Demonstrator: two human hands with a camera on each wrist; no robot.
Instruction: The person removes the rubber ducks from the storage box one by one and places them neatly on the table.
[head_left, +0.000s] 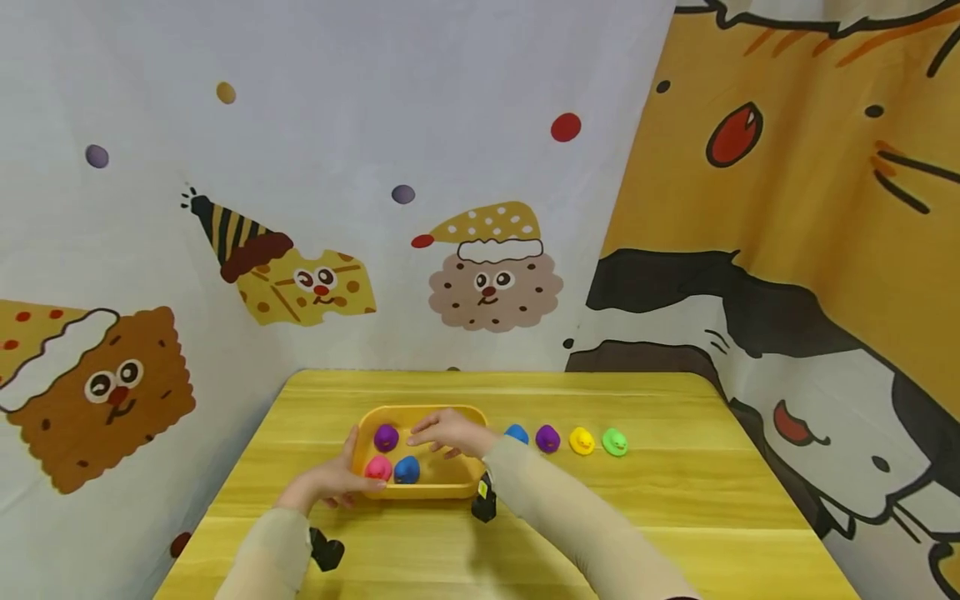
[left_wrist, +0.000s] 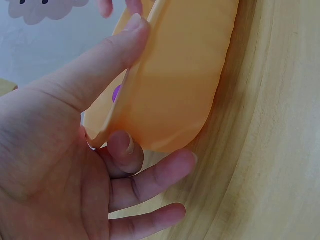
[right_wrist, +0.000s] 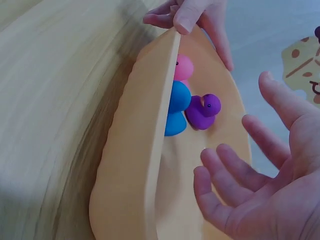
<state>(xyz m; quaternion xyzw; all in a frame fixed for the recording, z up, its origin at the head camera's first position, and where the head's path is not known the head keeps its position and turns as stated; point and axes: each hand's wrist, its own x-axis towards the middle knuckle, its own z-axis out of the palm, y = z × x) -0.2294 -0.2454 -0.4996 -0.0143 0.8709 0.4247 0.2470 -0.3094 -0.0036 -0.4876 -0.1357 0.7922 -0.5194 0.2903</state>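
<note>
Tray (head_left: pixel 431 492) is held at eight o'clock by left grip (head_left: pixel 334 481); right grip (head_left: pixel 451 430), wide, is noted above, near purple duck (head_left: pixel 386 438).

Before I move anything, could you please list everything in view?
Table: one, yellowish wood grain, in front of the person
Tray: one, orange, on the table
Ducks inside: three; purple duck, pink duck, blue duck; tray's left half
Ducks outside: four; second blue duck (partly hidden), second purple duck, yellow duck, green duck; in a row right of the tray
Backdrop cloth: piece count unclear, mostly white with coloured cartoons, behind and beside the table
Wrist devices: two, black, one at each wrist
Sleeves: two, cream, one per arm
Left hand: one, at the tray's left end, thumb on its rim
Right hand: one, over the tray, holding nothing
</note>
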